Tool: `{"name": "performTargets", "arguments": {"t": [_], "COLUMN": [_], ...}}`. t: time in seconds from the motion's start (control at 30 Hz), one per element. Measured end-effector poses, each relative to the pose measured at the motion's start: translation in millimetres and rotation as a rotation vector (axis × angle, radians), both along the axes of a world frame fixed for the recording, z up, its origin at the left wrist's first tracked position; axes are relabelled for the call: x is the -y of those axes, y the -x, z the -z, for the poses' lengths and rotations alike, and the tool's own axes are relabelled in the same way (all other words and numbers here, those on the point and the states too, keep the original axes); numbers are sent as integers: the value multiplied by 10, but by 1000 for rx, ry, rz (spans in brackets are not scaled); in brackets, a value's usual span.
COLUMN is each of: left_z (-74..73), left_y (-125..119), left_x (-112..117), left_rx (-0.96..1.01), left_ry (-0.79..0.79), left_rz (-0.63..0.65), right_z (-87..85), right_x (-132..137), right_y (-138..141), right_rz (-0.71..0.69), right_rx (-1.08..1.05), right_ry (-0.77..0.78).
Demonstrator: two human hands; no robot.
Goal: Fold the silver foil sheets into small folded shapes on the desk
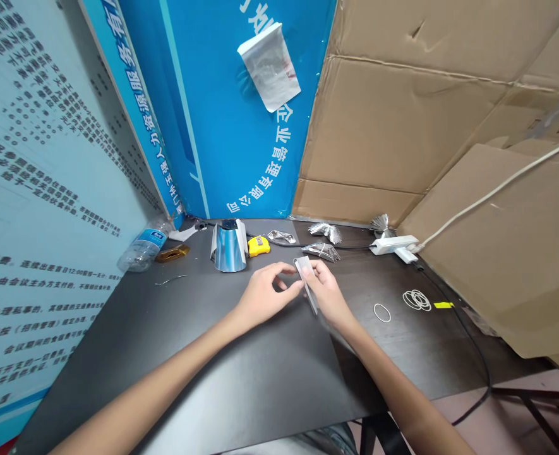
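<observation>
My right hand (329, 294) grips a thin, flat silvery-grey strip (309, 292), its thumb lying across the front face. The strip is tilted, with its top end leaning left. My left hand (270, 292) is curled at the strip's left edge, thumb and index fingertips close to its upper part. A tiny loop shows at the strip's top corner, too small to name. Whatever the left fingertips pinch is hidden. Just beyond the hands lie a bundle of silvery strips (321, 252) and another fanned silvery bundle (325, 232).
Behind my left hand stand a blue metallic sheet roll (230, 248) and a yellow tape measure (259, 246). A plastic bottle (144, 246) lies at left. On the right are several rubber bands (416, 300), one single band (382, 313) and a white power strip (394, 244). Cardboard panels (402, 126) rise behind.
</observation>
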State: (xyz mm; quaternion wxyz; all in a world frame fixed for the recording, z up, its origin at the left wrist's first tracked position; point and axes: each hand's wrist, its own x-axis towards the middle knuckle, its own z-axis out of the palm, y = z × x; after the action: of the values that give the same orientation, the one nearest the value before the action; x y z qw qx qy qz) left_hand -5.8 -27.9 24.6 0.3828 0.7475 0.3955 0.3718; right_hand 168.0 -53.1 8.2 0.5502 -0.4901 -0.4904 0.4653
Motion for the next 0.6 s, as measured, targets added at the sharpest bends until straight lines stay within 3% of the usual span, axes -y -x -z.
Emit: {"name": "performTargets", "arguments": {"t": [0.13,0.4,0.6], "left_z": [-22,114,42], "left_y": [1,-3,42], "left_x": [-14,-117,-136], "left_rx": [123,299,366], "left_ry": [124,346,487], "left_rz": [5,10,51], "right_z": [30,103,93], "right_x": [3,0,-2], "right_y": [12,-35,-60], "right_rz": [-40,-155,-228], "right_rx": [-13,-2,-30], "right_ry": [-20,-102,-132]}}
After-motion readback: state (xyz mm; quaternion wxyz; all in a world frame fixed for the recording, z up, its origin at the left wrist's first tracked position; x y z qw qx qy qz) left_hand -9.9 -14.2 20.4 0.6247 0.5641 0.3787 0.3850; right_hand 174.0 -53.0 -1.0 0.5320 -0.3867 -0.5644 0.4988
